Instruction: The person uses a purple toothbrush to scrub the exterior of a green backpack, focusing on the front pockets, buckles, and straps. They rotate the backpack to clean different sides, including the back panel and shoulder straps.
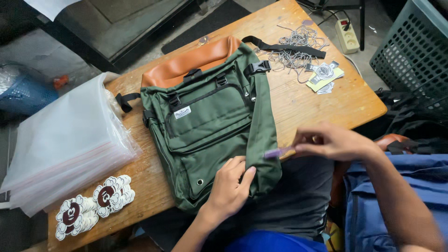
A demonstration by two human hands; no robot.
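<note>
Bag: a green backpack (pixel 210 126) lay flat on the table (pixel 322 100), tan leather top pointing far, its near end hanging over the table's near edge toward the person's lap.
Left hand: the left hand (pixel 228 189) pressed down on the bag's near right corner, fingers bent over the fabric and gripping its edge, seemingly to hold that part taut and steady.
Right hand: the right hand (pixel 329 142) hovered just right of the bag, its grip pinched on a small purple brush-like tool (pixel 278 152), tip aimed at the bag's right edge; what the tool was exactly, too small to tell.
Straps: a black buckle (pixel 257 68) and strap (pixel 280 45) trailed to the far right, laid out of the way.
Far right: a tangle of grey cords (pixel 298 46) and some paper tags (pixel 324 74), within reach.
Left side: a stack of clear plastic bags (pixel 65 144); nearer, two piles of flower-shaped stickers (pixel 93 205).
Off the table: a green crate (pixel 413 56) far right, a power strip (pixel 346 35) beside it on the floor.
</note>
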